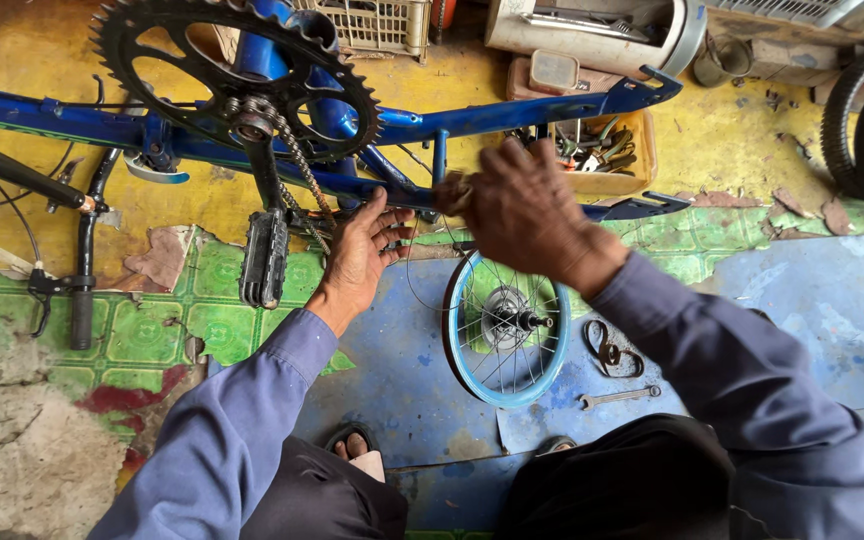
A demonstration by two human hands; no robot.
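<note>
Blue bicycle frame [512, 115] under two hands, one wheel [505, 325], one wrench [619, 397].

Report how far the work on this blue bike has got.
Done: the small wheel is off and lies flat on the floor. In hand: the left hand steadies the upturned blue frame while the right hand works at the rear stays. Left: the rear dropouts are empty, and the chain hangs slack.

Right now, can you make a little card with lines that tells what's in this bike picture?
place: worn floor
bike: blue frame, chain on the sprocket
left hand: on the frame
right hand: at the frame, blurred, grip unclear
wheel: blue rim, flat on the floor
wrench: beside the wheel
tray: holds tools
</note>
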